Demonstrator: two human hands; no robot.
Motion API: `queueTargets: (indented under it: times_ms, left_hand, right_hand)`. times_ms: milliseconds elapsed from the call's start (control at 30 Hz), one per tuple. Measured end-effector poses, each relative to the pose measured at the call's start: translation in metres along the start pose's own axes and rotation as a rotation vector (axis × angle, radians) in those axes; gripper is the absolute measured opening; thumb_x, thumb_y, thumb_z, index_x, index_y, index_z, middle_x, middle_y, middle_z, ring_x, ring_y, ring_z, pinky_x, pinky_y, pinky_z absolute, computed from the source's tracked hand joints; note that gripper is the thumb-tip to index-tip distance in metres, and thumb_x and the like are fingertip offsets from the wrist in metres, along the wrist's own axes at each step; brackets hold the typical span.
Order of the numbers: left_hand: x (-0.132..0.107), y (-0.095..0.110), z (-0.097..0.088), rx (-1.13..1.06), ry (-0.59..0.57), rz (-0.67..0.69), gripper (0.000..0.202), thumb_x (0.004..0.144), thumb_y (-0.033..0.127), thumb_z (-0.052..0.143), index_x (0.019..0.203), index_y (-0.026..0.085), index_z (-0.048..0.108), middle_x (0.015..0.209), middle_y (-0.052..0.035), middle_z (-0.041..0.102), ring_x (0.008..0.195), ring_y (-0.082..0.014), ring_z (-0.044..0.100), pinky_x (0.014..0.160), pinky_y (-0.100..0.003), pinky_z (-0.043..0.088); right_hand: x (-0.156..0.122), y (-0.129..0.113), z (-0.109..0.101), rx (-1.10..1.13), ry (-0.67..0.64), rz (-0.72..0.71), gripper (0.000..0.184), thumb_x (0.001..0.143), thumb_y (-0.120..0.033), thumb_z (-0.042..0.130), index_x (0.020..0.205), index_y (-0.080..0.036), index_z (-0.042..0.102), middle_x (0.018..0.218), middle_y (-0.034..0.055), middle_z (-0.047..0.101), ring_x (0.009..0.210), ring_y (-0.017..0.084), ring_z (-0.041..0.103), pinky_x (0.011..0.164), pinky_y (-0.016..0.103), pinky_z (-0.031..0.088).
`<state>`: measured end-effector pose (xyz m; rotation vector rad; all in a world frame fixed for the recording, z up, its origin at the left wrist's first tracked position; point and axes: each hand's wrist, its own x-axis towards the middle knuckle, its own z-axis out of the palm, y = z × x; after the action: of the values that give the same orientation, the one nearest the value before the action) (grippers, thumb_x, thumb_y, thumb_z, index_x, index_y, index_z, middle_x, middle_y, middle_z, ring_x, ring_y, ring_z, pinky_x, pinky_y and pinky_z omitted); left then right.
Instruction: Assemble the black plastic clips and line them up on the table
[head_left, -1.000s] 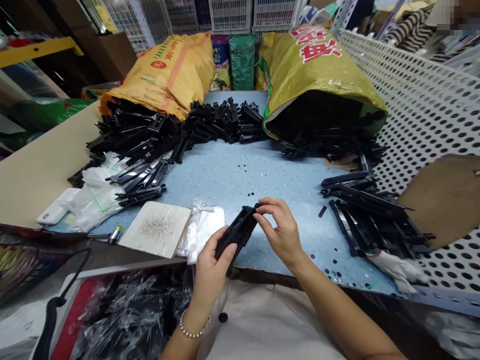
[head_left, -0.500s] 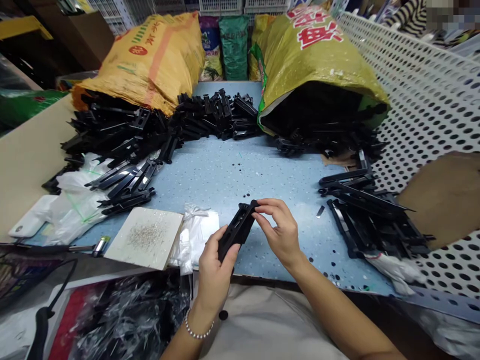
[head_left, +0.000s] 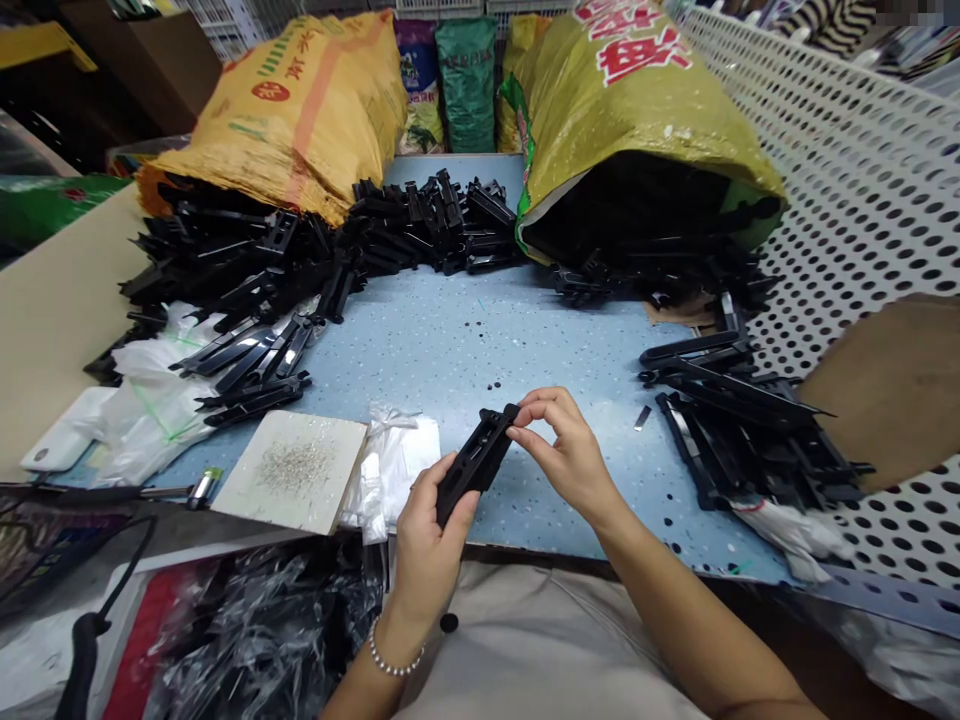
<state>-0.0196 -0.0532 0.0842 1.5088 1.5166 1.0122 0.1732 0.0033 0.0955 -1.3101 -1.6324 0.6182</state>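
Observation:
A long, narrow black plastic part (head_left: pixel 474 462) with a slotted channel is held tilted above the near edge of the blue speckled table (head_left: pixel 420 340). Its lower end is gripped by my left hand (head_left: pixel 427 530), thumb on one side and fingers on the other. At the upper right end, the thumb and fingertips of my right hand (head_left: pixel 564 455) pinch the part's rounded tip. Whether a separate small piece sits between those fingertips is too small to tell. Small black discs (head_left: pixel 493 385) lie on the table just beyond the part.
Piles of similar black parts lie at left (head_left: pixel 225 270) and right (head_left: pixel 757 430). A yellow-orange sack (head_left: pixel 322 100) and a yellow-green sack (head_left: pixel 637 120) stand behind. Near the left are a square board (head_left: pixel 292 470) with fine bits, white plastic bags (head_left: pixel 154 400) and a screwdriver-like tool (head_left: pixel 169 492).
My right hand has shifted slightly right and its fingers have bent a little at the part's tip. My left hand keeps its hold; the whole view has moved slightly.

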Motion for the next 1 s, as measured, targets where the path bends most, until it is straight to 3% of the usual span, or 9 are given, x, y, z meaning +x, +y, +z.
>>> queueTargets:
  times_ms: [233, 367, 633, 1000]
  left_hand:
    - [-0.003, 0.001, -0.002, 0.000, 0.018, 0.018, 0.041, 0.089, 0.035, 0.057, 0.128, 0.024, 0.054, 0.124, -0.0079, 0.062, 0.117, -0.0228, 0.057, 0.102, -0.039, 0.045]
    - [-0.004, 0.004, -0.002, -0.003, 0.016, 0.008, 0.040, 0.089, 0.034, 0.058, 0.127, 0.023, 0.055, 0.124, -0.0082, 0.062, 0.118, -0.0230, 0.057, 0.102, -0.039, 0.044]
    - [-0.005, 0.011, -0.001, 0.005, 0.026, -0.007, 0.041, 0.089, 0.034, 0.058, 0.127, 0.022, 0.054, 0.124, -0.0092, 0.062, 0.117, -0.0234, 0.057, 0.103, -0.040, 0.044]
    - [-0.001, 0.003, 0.001, 0.049, 0.017, -0.009, 0.041, 0.089, 0.036, 0.058, 0.127, 0.022, 0.054, 0.122, -0.0092, 0.063, 0.115, -0.0227, 0.058, 0.101, -0.040, 0.045]
  right_hand:
    - [-0.012, -0.006, 0.008, -0.262, 0.185, -0.281, 0.014, 0.087, -0.010, 0.060, 0.092, -0.023, 0.058, 0.091, 0.0056, 0.060, 0.087, 0.021, 0.056, 0.077, 0.040, 0.047]
    - [-0.013, 0.000, 0.009, -0.251, 0.156, -0.372, 0.018, 0.086, -0.007, 0.058, 0.094, -0.023, 0.056, 0.087, 0.0044, 0.065, 0.081, 0.020, 0.061, 0.072, 0.038, 0.047]
    - [-0.012, 0.002, 0.010, -0.270, 0.159, -0.389, 0.019, 0.086, -0.006, 0.056, 0.094, -0.022, 0.057, 0.087, 0.0058, 0.069, 0.082, 0.020, 0.065, 0.072, 0.037, 0.049]
    - [-0.010, 0.012, 0.011, -0.321, 0.057, -0.336, 0.011, 0.087, -0.011, 0.053, 0.088, -0.021, 0.056, 0.093, 0.0068, 0.072, 0.089, 0.020, 0.069, 0.073, 0.034, 0.049]
